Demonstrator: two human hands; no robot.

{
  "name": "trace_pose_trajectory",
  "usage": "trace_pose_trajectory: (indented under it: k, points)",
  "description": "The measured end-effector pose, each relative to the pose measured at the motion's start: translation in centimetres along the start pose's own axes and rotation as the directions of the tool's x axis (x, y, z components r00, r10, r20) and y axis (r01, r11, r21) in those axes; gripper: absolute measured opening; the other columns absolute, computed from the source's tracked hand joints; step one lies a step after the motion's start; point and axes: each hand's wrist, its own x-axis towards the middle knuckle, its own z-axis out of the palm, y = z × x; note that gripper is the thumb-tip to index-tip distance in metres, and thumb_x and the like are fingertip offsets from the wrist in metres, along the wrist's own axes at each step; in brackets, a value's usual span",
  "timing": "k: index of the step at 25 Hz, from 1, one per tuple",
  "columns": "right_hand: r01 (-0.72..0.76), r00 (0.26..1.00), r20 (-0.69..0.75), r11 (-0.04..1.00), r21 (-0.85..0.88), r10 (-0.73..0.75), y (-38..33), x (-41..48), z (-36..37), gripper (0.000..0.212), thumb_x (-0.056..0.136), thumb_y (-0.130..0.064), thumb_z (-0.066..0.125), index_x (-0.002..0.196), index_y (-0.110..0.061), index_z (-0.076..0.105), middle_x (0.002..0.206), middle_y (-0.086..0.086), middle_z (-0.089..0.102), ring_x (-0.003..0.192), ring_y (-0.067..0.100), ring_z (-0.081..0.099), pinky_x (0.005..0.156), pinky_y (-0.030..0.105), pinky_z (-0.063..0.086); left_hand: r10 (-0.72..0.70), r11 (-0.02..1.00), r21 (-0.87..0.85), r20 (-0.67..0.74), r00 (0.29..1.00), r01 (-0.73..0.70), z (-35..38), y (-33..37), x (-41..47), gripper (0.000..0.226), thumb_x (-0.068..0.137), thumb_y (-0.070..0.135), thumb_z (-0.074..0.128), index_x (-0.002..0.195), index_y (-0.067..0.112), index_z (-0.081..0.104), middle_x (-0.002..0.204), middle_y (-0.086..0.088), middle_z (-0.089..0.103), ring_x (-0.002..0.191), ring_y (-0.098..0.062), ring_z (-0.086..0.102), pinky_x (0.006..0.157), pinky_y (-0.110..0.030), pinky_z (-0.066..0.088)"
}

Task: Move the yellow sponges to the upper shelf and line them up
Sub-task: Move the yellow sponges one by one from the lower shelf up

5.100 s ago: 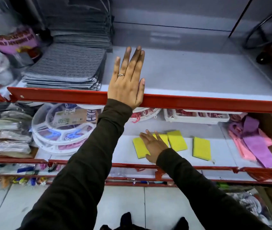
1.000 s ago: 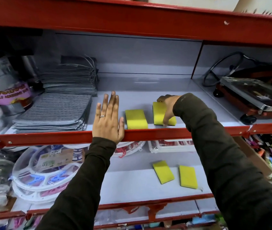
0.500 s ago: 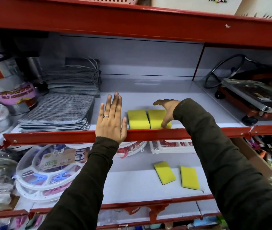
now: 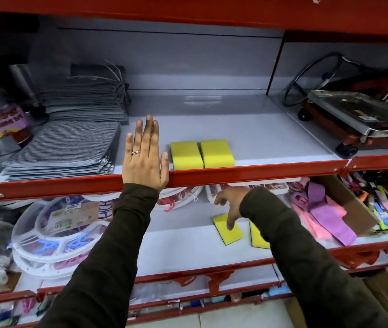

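Two yellow sponges (image 4: 186, 154) (image 4: 216, 153) lie side by side, touching, near the front of the upper shelf (image 4: 259, 171). My left hand (image 4: 143, 155) rests flat and open on that shelf's red front rail, just left of them. Two more yellow sponges lie on the lower shelf (image 4: 183, 247): one (image 4: 229, 230) tilted, the other (image 4: 258, 236) partly hidden by my right sleeve. My right hand (image 4: 229, 204) hangs over the tilted sponge with fingers apart, one fingertip touching or just above it, holding nothing.
Stacks of grey cloths (image 4: 67, 147) fill the upper shelf's left side. A metal tray on a red wheeled cart (image 4: 358, 119) stands at its right. Round white plastic racks (image 4: 55, 233) sit lower left; pink and purple items (image 4: 323, 209) and a box of markers (image 4: 387, 209) lower right.
My right hand has left the second sponge on the upper shelf beside the first and dropped to the lower shelf over a tilted sponge. My left hand has stayed on the rail.
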Motion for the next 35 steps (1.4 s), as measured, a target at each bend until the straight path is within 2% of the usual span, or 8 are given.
trace_pose_trajectory:
  k: [4,8,12,16,19,22,29,35]
  points:
    - [-0.088,0.996,0.007,0.979,-0.186,0.091,2.9,6.8,6.2,0.111,0.071,-0.008,0.082,0.155,-0.010,0.010,0.164,0.012,0.014,0.150,0.029,0.019,0.121,0.038,0.025,0.005,1.000,0.020,-0.010,1.000,-0.005,0.1,-0.1,0.1,0.071,0.096,0.032,0.034,0.158,0.001,0.018,0.166,-0.018,0.017,0.154,-0.028,0.008,0.126,-0.040,-0.007]
    - [-0.057,0.998,-0.005,0.979,-0.198,0.057,4.2,9.3,9.9,0.080,0.092,0.003,0.048,0.157,-0.017,0.006,0.166,0.001,0.001,0.153,0.024,0.001,0.123,0.047,0.014,0.000,1.000,0.029,-0.016,1.000,0.000,0.1,-0.1,0.1,0.071,0.095,0.032,0.032,0.158,0.000,0.019,0.166,-0.018,0.018,0.154,-0.029,0.008,0.126,-0.040,-0.007]
    - [-0.046,0.999,-0.020,0.958,-0.282,0.042,5.1,11.2,11.2,0.062,0.100,-0.009,0.036,0.156,-0.019,0.011,0.166,0.003,0.010,0.153,0.023,0.008,0.123,0.048,0.015,0.002,1.000,0.013,-0.031,1.000,-0.002,0.3,0.0,0.1,0.071,0.096,0.033,0.031,0.157,0.000,0.021,0.165,-0.018,0.020,0.154,-0.032,0.013,0.126,-0.040,-0.007]
    - [-0.064,0.998,-0.018,0.949,-0.308,0.061,5.4,11.1,11.8,0.080,0.083,-0.016,0.069,0.151,-0.011,0.026,0.156,0.012,0.031,0.141,0.030,0.036,0.114,0.047,0.033,0.009,1.000,0.022,-0.031,0.999,-0.008,0.4,-0.1,0.1,0.070,0.097,0.034,0.029,0.157,0.000,0.021,0.165,-0.018,0.020,0.154,-0.032,0.012,0.126,-0.041,-0.007]
    - [-0.043,0.999,-0.024,0.945,-0.324,0.037,4.5,10.0,11.8,0.102,0.061,-0.040,0.086,0.143,-0.010,0.034,0.144,0.012,0.041,0.129,0.031,0.048,0.106,0.045,0.043,0.014,1.000,0.016,-0.026,1.000,-0.014,0.4,-0.1,0.1,0.070,0.097,0.034,0.028,0.157,0.000,0.020,0.165,-0.018,0.019,0.154,-0.032,0.011,0.125,-0.040,-0.008]
    - [-0.029,0.999,-0.051,0.959,-0.283,0.015,2.7,7.8,10.7,0.108,0.058,-0.051,0.085,0.144,-0.010,0.033,0.147,0.015,0.039,0.130,0.032,0.047,0.109,0.044,0.041,0.020,1.000,0.022,-0.012,1.000,-0.020,0.2,0.0,0.1,0.071,0.096,0.033,0.029,0.158,0.001,0.018,0.166,-0.018,0.018,0.154,-0.033,0.011,0.125,-0.039,-0.010]
    - [-0.039,0.998,0.028,0.950,-0.311,0.050,-2.8,-0.8,3.0,0.094,0.075,-0.045,0.077,0.146,-0.005,0.031,0.158,0.016,0.023,0.138,0.034,0.039,0.109,0.040,0.039,0.017,1.000,-0.001,0.033,0.999,-0.016,-0.1,0.0,0.1,0.072,0.096,0.033,0.030,0.159,0.002,0.013,0.167,-0.017,0.012,0.155,-0.029,0.002,0.125,-0.038,-0.011]
    - [0.023,0.964,-0.251,0.965,-0.259,-0.090,-4.2,-9.9,-5.3,0.097,0.055,-0.059,0.081,0.132,-0.013,0.047,0.129,0.008,0.053,0.117,0.028,0.055,0.101,0.040,0.048,0.001,1.000,-0.018,0.056,0.998,0.000,-0.2,0.0,0.1,0.074,0.095,0.033,0.030,0.159,0.001,0.013,0.167,-0.017,0.010,0.155,-0.029,0.004,0.126,-0.039,-0.008]
